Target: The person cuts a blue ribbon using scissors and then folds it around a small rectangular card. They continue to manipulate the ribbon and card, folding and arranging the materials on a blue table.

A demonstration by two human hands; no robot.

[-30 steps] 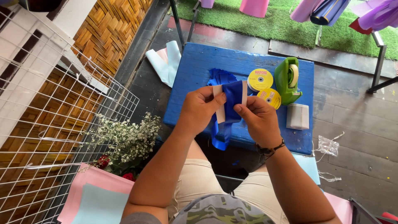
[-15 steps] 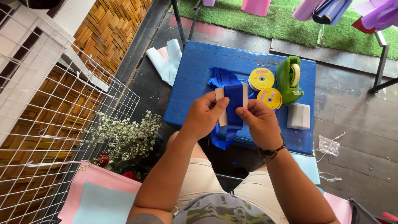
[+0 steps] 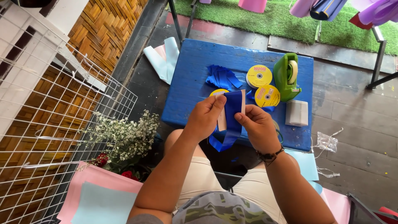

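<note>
Both hands hold a folded loop of wide blue ribbon [image 3: 232, 120] above the near edge of a small blue table [image 3: 190, 79]. My left hand [image 3: 205, 117] pinches the ribbon's left side with thumb and fingers, where a pale strip shows. My right hand [image 3: 258, 126] grips its right side; a dark band sits on that wrist. The ribbon's lower loop hangs toward my lap. A heap of cut blue ribbon pieces [image 3: 223, 76] lies on the table beyond my hands.
Two yellow ribbon spools [image 3: 259, 76] [image 3: 267, 96], a green tape dispenser [image 3: 287, 76] and a white box [image 3: 297, 113] lie on the table's right. White flowers [image 3: 124, 135] and a wire grid [image 3: 45, 120] stand left; pink and blue paper sheets [image 3: 97, 195] lie on the floor.
My hands with the ribbon have drawn slightly nearer to me and lower; the ribbon is folded tighter between the fingers. The heap of ribbon pieces now shows beyond them.
</note>
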